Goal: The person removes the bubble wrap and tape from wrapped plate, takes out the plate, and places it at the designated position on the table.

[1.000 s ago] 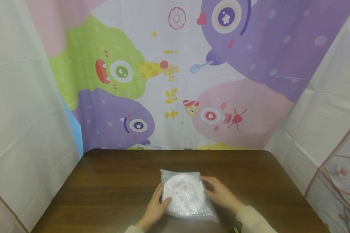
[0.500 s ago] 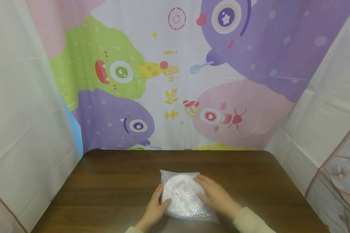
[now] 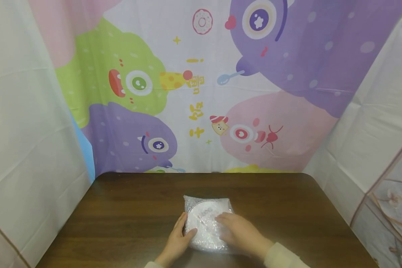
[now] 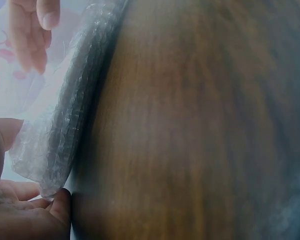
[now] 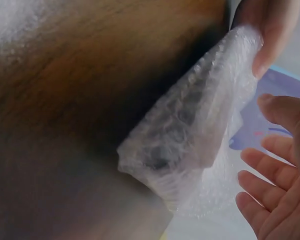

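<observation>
A bubble-wrap pouch (image 3: 191, 202) lies on the dark wooden table; inside it shows a flat, round white item (image 3: 201, 219) with faint printing, whose kind I cannot tell. My left hand (image 3: 177, 240) grips the pouch's left edge, thumb on top and fingers at the side. In the left wrist view its fingers reach around the pouch's edge. Over the right part of the pouch is my right hand (image 3: 239, 230), fingers extended and hiding some of it. The right wrist view shows this right hand (image 5: 285, 175) with spread fingers, apart from the bubble wrap (image 5: 190, 130).
The brown wooden table (image 3: 137, 201) extends around the pouch on all sides. Behind it hangs a curtain (image 3: 201, 156) printed with cartoon monsters. Pale cloth panels (image 3: 30, 130) close off the left and right.
My right hand has let go of the pouch's right edge and moved leftward over its top. The left hand and the pouch have stayed in place.
</observation>
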`<state>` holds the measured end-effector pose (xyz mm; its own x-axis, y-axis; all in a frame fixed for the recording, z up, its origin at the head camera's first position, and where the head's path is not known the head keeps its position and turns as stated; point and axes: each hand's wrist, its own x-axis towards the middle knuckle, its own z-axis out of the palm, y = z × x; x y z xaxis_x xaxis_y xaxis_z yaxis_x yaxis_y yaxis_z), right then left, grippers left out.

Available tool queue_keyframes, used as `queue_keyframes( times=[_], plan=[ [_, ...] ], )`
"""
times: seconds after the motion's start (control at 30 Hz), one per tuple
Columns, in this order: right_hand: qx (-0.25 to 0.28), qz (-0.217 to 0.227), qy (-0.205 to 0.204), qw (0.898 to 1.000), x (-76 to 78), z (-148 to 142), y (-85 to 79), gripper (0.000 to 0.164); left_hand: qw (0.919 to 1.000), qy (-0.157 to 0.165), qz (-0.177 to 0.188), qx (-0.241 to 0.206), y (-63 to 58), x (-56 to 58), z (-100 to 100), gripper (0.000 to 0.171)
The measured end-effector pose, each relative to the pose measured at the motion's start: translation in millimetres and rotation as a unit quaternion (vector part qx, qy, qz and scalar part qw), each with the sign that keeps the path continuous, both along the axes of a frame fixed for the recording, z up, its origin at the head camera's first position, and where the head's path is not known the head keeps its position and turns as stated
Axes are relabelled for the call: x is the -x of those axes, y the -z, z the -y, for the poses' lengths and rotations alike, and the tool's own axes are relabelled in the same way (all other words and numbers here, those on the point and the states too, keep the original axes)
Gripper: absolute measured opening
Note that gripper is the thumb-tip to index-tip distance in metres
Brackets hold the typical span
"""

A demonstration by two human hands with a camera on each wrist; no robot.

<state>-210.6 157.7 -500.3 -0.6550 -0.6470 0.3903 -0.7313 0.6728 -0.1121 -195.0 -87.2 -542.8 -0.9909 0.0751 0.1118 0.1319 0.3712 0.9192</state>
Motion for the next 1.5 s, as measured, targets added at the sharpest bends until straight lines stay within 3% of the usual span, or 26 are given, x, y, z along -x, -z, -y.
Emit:
queue_keyframes(
  times=[0.33, 0.93, 1.17, 1.5],
  plan=[
    [-0.029, -0.047, -0.034, 0.998, 1.4, 1, 9.5, 0.031, 1.0, 0.006, 0.003, -0.002, 0.6, 0.1, 0, 0.07],
    [-0.063, -0.041, -0.038, 0.996, 1.8, 0, 11.2, 0.022, 0.9999, 0.01, 0.005, -0.004, -1.0, -0.6, 1, 0.07],
    [-0.036, -0.054, -0.051, 0.997, 1.7, 0, 13.5, 0.011, 0.9998, 0.008, 0.013, -0.008, 0.8, -0.3, 0, 0.071],
    [-0.008, -0.035, -0.087, 0.996, 3.5, -1, 15.2, 0.011, 0.9999, 0.009, 0.012, -0.006, 1.8, -0.1, 0, 0.072]
  ],
)
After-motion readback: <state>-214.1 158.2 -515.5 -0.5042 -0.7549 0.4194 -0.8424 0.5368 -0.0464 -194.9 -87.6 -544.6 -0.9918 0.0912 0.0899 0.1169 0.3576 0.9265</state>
